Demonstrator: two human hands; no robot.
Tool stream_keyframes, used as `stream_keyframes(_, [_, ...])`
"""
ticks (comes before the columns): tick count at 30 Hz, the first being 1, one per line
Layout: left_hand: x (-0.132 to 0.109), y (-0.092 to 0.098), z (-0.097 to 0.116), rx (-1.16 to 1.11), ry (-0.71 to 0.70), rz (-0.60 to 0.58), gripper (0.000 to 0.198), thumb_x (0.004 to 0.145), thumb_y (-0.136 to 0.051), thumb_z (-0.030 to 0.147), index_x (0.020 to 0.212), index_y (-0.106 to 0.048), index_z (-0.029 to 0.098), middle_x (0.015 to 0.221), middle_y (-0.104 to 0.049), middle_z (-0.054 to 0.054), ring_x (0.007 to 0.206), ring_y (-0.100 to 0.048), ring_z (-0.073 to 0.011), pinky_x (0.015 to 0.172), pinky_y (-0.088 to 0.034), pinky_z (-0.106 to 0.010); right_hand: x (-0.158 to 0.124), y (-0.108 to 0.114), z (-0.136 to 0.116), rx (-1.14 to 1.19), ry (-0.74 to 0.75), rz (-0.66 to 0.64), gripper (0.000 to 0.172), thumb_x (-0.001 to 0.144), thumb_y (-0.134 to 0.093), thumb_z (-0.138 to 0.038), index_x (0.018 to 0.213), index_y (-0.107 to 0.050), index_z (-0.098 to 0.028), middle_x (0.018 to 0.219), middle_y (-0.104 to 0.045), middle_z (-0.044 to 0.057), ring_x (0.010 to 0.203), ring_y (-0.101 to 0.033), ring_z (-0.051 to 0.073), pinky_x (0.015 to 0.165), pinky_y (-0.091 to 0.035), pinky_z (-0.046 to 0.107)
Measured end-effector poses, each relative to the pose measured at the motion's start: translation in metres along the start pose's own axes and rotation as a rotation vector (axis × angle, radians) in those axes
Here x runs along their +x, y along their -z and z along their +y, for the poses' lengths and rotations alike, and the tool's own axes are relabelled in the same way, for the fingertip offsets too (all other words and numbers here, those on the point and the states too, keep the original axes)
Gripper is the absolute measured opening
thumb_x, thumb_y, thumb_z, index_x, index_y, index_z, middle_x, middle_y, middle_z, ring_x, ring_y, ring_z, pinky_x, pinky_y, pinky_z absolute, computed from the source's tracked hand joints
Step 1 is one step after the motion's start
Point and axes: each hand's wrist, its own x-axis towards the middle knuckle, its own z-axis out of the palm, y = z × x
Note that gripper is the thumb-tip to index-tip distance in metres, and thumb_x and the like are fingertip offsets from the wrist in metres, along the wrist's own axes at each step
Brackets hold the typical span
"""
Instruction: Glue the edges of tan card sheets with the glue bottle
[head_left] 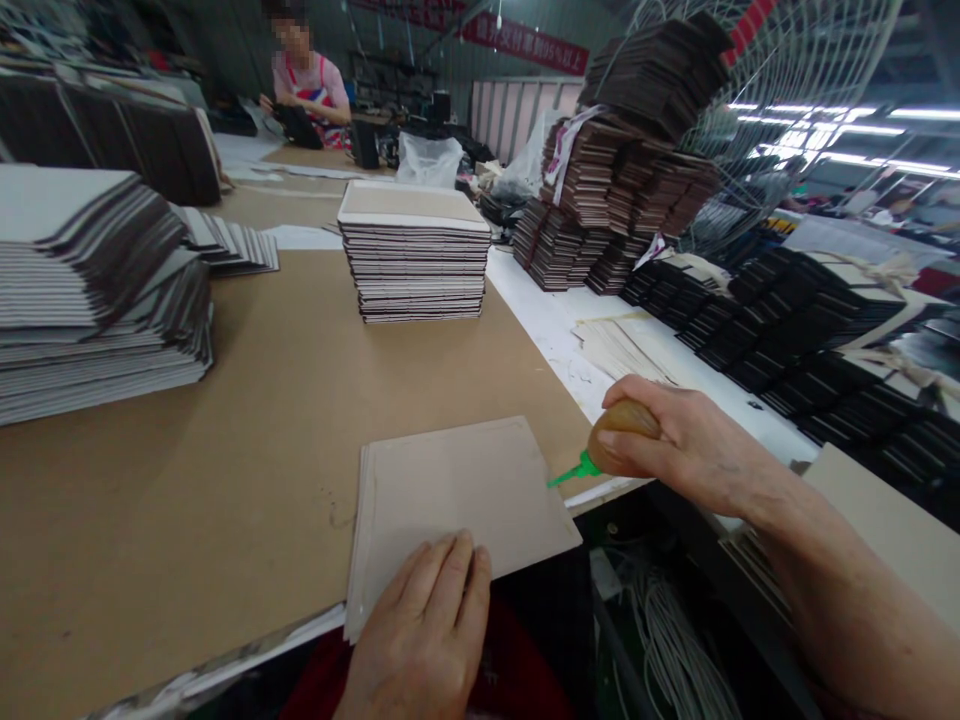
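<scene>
My right hand is wrapped round a brownish squeeze glue bottle, its narrow green nozzle slanting down to the left. The nozzle's tip is at the right edge of a pale beige board; whether it touches cannot be made out. Flat on the board's near edge lies my left hand, fingers stretched out. Under the board, edges of one or more similar sheets show at the left. The board reaches over the table's front edge.
A neat stack of boards stands farther back on the brown table. More boards are piled at left. Dark bundled stacks and black bundles line the right, near a wire fan guard. A co-worker sits behind.
</scene>
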Motion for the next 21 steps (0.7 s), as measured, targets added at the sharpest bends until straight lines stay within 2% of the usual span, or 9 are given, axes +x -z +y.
stream_keyframes(5, [0.000,0.000,0.001,0.004,-0.011,0.007,0.040,0.089,-0.039,0.008,0.121,-0.062,0.012,0.124,-0.063,-0.014,0.109,-0.060,-0.0279,0.089,-0.055,-0.039,-0.011,0.002,0.000,0.035,-0.001,-0.038,0.017,0.080,-0.060,-0.041,0.088,-0.059,-0.025,0.071,-0.063,-0.002,0.065,-0.056,0.017,0.058,-0.036,0.029])
stream_keyframes(9, [0.000,0.000,0.001,-0.002,-0.002,0.025,0.039,0.091,-0.038,0.009,0.121,-0.063,0.011,0.123,-0.063,-0.014,0.109,-0.060,-0.0282,0.089,-0.055,-0.040,-0.008,0.001,0.001,0.021,0.012,-0.019,0.017,0.080,-0.061,-0.040,0.088,-0.060,-0.025,0.073,-0.063,-0.002,0.067,-0.056,0.017,0.058,-0.036,0.029])
stream_keyframes(13, [0.002,0.000,0.003,-0.022,0.032,0.041,0.037,0.096,-0.035,0.015,0.119,-0.064,0.012,0.121,-0.065,-0.014,0.109,-0.060,-0.0273,0.091,-0.054,-0.039,0.005,-0.007,0.003,0.001,0.053,0.052,0.021,0.084,-0.059,-0.044,0.093,-0.059,-0.025,0.075,-0.064,-0.001,0.067,-0.056,0.019,0.059,-0.036,0.030])
stream_keyframes(16, [0.006,0.000,0.006,-0.049,0.095,0.124,0.041,0.098,-0.030,0.018,0.112,-0.067,0.012,0.115,-0.067,-0.012,0.106,-0.061,-0.0259,0.090,-0.053,-0.037,0.014,-0.018,0.000,0.076,0.072,0.154,0.030,0.084,-0.057,-0.052,0.100,-0.058,-0.027,0.076,-0.065,0.000,0.067,-0.058,0.020,0.057,-0.038,0.031])
stream_keyframes(18, [0.009,-0.001,0.008,-0.053,0.121,0.186,0.043,0.098,-0.027,0.017,0.106,-0.069,0.012,0.110,-0.069,-0.013,0.102,-0.062,-0.0251,0.087,-0.054,-0.036,0.020,-0.028,-0.006,0.174,0.079,0.212,0.034,0.083,-0.057,-0.056,0.102,-0.057,-0.028,0.076,-0.065,0.000,0.067,-0.059,0.021,0.058,-0.041,0.032])
stream_keyframes(21, [0.014,-0.002,0.009,-0.041,0.142,0.231,0.040,0.096,-0.031,0.015,0.101,-0.071,0.012,0.105,-0.070,-0.013,0.098,-0.063,-0.0247,0.086,-0.054,-0.036,0.030,-0.042,-0.025,0.275,0.116,0.228,0.035,0.081,-0.058,-0.055,0.103,-0.056,-0.028,0.074,-0.065,-0.001,0.065,-0.059,0.021,0.059,-0.043,0.033])
